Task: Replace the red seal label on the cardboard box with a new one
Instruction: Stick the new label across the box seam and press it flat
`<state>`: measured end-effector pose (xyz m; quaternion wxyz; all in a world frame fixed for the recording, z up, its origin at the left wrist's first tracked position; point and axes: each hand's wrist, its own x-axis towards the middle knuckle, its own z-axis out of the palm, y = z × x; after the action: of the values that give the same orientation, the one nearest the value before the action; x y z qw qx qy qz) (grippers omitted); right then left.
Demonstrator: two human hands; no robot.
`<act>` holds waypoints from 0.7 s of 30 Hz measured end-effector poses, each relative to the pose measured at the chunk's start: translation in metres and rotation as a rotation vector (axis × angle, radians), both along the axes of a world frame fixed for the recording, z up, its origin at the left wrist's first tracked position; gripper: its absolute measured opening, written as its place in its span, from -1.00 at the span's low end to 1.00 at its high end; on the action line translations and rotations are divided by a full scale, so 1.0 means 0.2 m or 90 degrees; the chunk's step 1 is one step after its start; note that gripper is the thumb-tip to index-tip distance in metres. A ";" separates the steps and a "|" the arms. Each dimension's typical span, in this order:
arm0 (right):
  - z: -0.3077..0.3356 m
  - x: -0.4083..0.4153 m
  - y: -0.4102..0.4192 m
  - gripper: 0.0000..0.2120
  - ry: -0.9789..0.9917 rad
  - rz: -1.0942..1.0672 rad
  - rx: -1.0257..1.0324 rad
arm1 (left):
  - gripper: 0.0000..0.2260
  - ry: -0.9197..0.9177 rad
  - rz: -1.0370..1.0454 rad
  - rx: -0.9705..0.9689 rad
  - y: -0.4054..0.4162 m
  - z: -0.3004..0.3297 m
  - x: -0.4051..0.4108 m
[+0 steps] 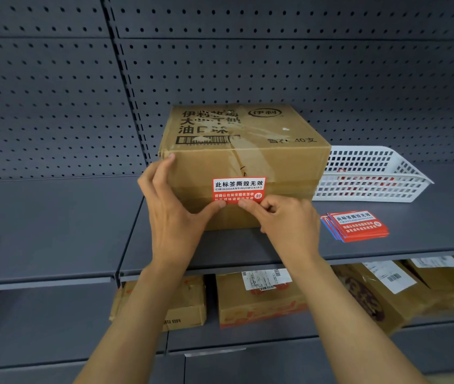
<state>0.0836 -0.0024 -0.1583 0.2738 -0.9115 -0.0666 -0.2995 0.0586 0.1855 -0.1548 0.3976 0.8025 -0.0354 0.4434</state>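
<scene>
Grey steel shelf point(359, 253), pegboard point(275, 65) behind; matte cardboard box point(248, 162) near its front edge. My left hand point(176, 217) presses flat on the box's corner; my right hand point(284, 220) pinches the glossy red seal label point(238, 189) by its lower edge.

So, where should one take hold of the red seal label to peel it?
Probably at a bottom corner, from below, with a fingernail: the red seal label lies flat on the front of the cardboard box, so only an edge offers grip.

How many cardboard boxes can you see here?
4 cardboard boxes: one on the upper shelf, bearing the red label; three on the shelf below, left, middle and right. Another may sit blurred far right.
</scene>
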 end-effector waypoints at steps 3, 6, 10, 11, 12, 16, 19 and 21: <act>-0.01 0.01 -0.06 -0.32 0.014 -0.023 0.008 | -0.06 0.009 -0.011 -0.005 0.03 0.02 -0.01; -0.02 0.02 -0.12 -0.34 0.022 -0.030 0.018 | -0.08 0.007 -0.014 0.009 0.05 0.02 -0.02; 0.00 0.01 -0.16 -0.38 0.046 -0.015 0.074 | -0.07 0.014 -0.034 0.006 0.07 0.02 -0.02; 0.01 0.00 -0.16 -0.37 0.039 -0.004 0.083 | -0.06 0.012 -0.041 0.000 0.06 0.02 -0.02; 0.01 -0.01 -0.15 -0.35 0.026 0.011 0.090 | -0.06 0.007 -0.048 -0.007 0.06 0.02 -0.02; 0.08 -0.02 -0.06 -0.30 -0.017 0.060 0.100 | -0.03 0.006 -0.042 -0.058 -0.01 0.06 -0.02; 0.12 -0.02 0.03 -0.32 -0.032 0.060 0.064 | -0.02 0.012 0.003 -0.068 -0.05 0.08 -0.01; 0.13 -0.01 0.06 -0.31 -0.021 0.049 0.054 | -0.05 0.017 0.023 -0.078 -0.07 0.09 0.00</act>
<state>0.0815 0.0096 -0.1316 0.3223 -0.8909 -0.0935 -0.3059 0.0584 0.1722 -0.1375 0.4382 0.7830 0.0116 0.4413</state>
